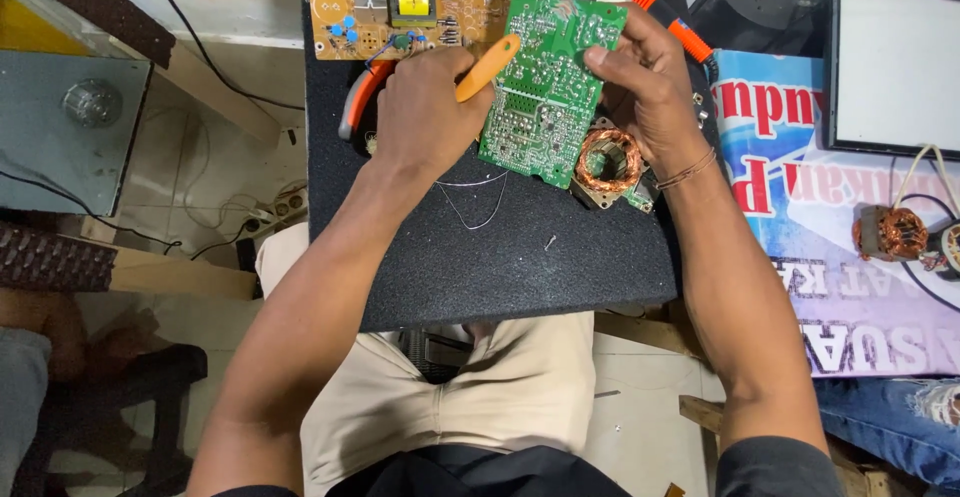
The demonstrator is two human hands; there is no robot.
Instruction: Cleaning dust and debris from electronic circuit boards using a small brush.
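**A:** What do the hands hold?

**B:** The left hand (425,107) is curled tight around an orange plastic-handled tool (488,67), its tip laid against a green rectangular circuit board (545,82). The right hand (645,82) pinches that board's upper right edge, thumb in front and fingers behind, keeping it tilted above the worktop.

**A:** And beneath them?

**B:** A black foam mat (500,247) covers the worktop. A copper-wound coil (607,160) lies just under the board; a thin loose wire (475,207) curls near the left wrist. A tan circuit board with a yellow transformer (400,2) sits at the mat's far edge.

**A:** Room to move?

**B:** The mat's near half is mostly bare. To the right lies a printed blue-and-white banner (850,257) carrying a second copper coil (890,232); to the left, tiled floor (200,177) with cables.
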